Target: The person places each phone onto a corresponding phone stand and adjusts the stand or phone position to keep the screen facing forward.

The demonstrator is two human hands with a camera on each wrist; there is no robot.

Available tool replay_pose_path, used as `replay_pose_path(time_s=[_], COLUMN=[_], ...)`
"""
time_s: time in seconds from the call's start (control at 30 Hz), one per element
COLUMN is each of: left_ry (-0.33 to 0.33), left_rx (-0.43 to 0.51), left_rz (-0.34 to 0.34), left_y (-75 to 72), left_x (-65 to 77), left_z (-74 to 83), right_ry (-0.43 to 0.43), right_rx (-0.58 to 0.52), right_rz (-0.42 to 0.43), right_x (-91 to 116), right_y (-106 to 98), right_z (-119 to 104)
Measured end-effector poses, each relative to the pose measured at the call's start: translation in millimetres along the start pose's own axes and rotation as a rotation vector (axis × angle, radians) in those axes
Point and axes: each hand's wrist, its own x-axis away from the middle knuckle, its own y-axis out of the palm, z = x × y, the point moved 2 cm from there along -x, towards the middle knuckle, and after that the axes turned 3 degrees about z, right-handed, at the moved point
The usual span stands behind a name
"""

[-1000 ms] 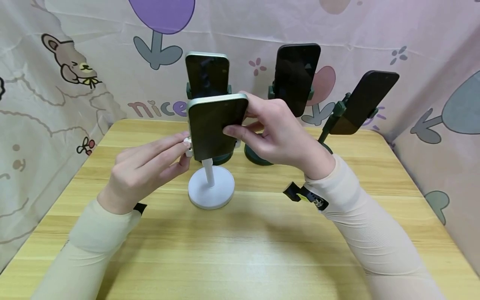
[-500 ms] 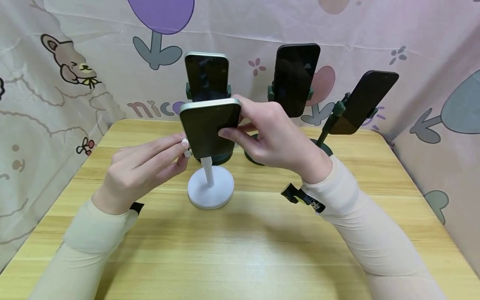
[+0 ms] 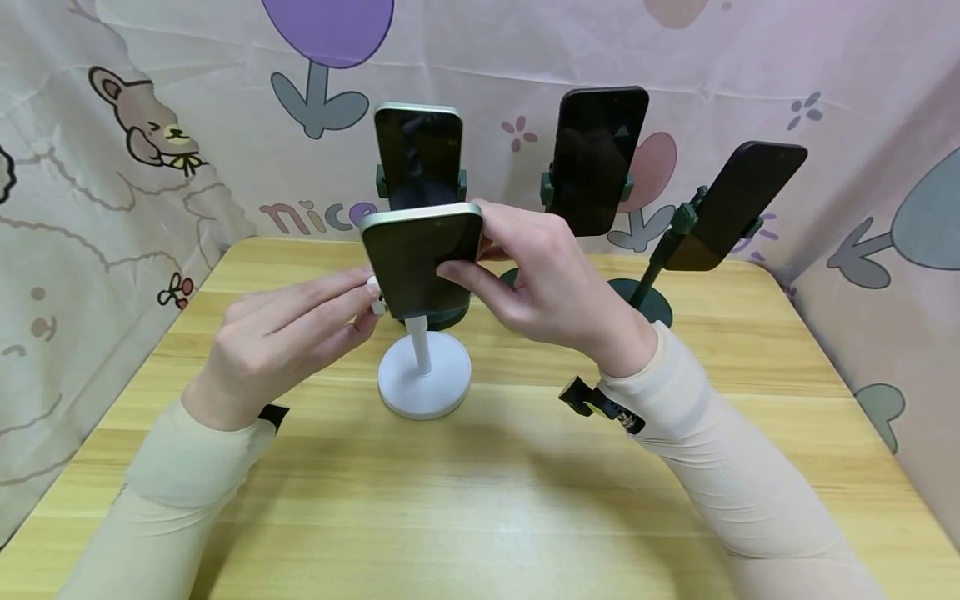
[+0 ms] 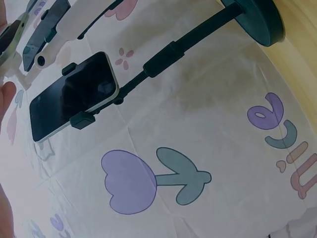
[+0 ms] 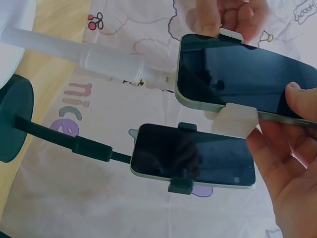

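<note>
In the head view my right hand [image 3: 555, 279] pinches a pale-green-edged phone [image 3: 416, 262] at its right side, thumb on the dark screen. The phone sits at the head of a white phone stand [image 3: 424, 387], tilted. My left hand [image 3: 281, 342] pinches a white clamp arm [image 3: 377, 300] at the phone's left edge. From the right wrist, the phone lies between the two clamp arms, with a white clamp block [image 5: 235, 120] along its near edge. Left fingers [image 5: 208, 20] grip the opposite arm. The left wrist view mostly shows the backdrop; only a bit of the hand appears at its left edge.
Behind stand green holders bearing phones: a light-edged phone [image 3: 420, 154], a black phone [image 3: 600, 158], and another black phone [image 3: 735, 204] leaning right. All stand on a wooden table [image 3: 480, 500] before a printed cloth [image 3: 465, 50].
My right hand has shifted the phone slightly left and down, tilting it a little. The left hand, pinching the clamp arm, has moved slightly left. The last half second shows almost no movement.
</note>
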Motion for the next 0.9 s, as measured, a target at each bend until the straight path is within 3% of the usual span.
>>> replay_pose_path(time_s=[0.3,0.9], left_ry=[-0.014,-0.029], left_rx=[0.049,0.066], left_rz=[-0.064,-0.037], left_y=[-4.3,-1.1], left_x=[-1.8,-1.7], left_z=[-0.5,0.2], right_ry=[-0.002,-0.007], right_rx=[0.031,0.021], right_rz=[0.022,0.021], right_x=[5.6,10.2], right_y=[3.0,2.6], right_z=[2.4,5.3])
